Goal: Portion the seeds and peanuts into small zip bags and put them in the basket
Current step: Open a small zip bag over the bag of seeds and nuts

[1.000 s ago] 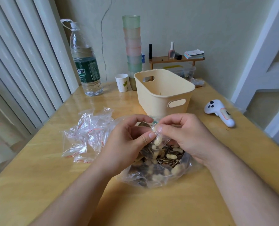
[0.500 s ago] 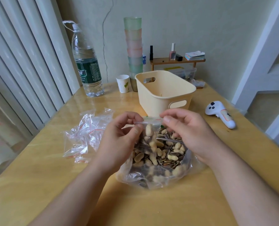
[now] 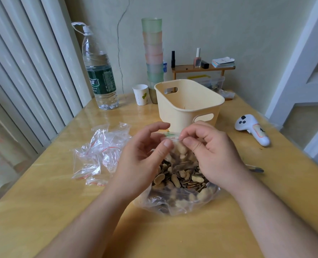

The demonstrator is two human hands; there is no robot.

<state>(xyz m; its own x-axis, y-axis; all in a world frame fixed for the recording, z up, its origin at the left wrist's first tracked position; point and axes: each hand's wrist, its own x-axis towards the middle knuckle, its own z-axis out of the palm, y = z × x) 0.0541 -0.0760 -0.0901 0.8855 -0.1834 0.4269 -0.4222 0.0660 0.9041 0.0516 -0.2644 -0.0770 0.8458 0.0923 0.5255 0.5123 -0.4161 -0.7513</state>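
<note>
Both hands [image 3: 175, 155] pinch a small zip bag [image 3: 175, 146] — basket [image 3: 175, 108] just behind, clear.

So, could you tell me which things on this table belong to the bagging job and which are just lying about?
Job:
small zip bag, pinched by left hand and right hand
big bag of seeds and peanuts
spare zip bags
basket

Lying about:
water bottle
paper cup
stacked cups
white controller

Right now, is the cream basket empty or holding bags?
Looks empty: the visible inside of the basket shows bare walls and no bags; its floor is hidden behind the near rim.
</note>
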